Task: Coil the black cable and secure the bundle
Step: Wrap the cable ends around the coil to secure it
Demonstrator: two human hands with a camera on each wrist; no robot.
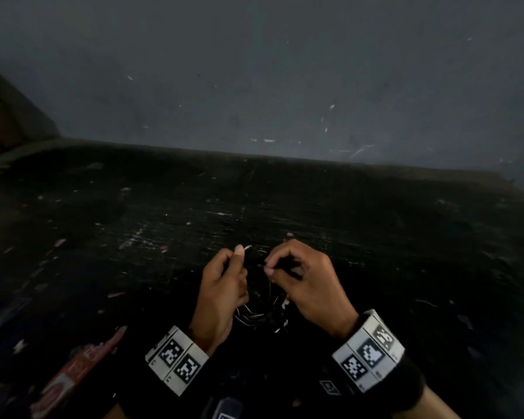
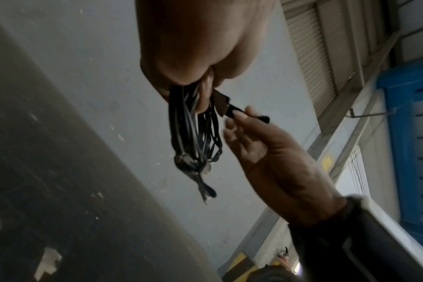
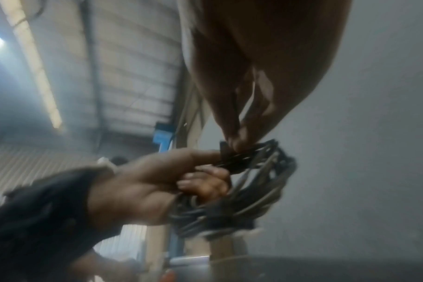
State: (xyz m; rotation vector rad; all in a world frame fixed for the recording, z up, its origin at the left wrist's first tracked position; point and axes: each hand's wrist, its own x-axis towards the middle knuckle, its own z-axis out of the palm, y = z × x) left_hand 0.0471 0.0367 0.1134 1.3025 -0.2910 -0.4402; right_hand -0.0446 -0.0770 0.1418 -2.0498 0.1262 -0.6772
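The black cable [image 1: 262, 297] is wound into a bundle of several loops, held above the dark table between both hands. My left hand [image 1: 239, 257] grips the top of the coil [image 2: 193, 133], with fingers curled round the loops [image 3: 254, 192]. A flat black strap [image 2: 224, 104] sticks out from the top of the bundle. My right hand [image 1: 268, 266] pinches the end of this strap [image 3: 232, 156] between thumb and fingertips [image 2: 237, 116]. The lower end of the coil hangs free, with a plug [image 2: 207, 190] dangling below it.
The dark, scratched table [image 1: 164, 222] runs to a grey wall [image 1: 254, 71]. A red packet [image 1: 73, 373] lies near the front left edge. A blue plastic frame [image 2: 411, 133] and a ribbed shutter [image 2: 309, 57] stand off to the side.
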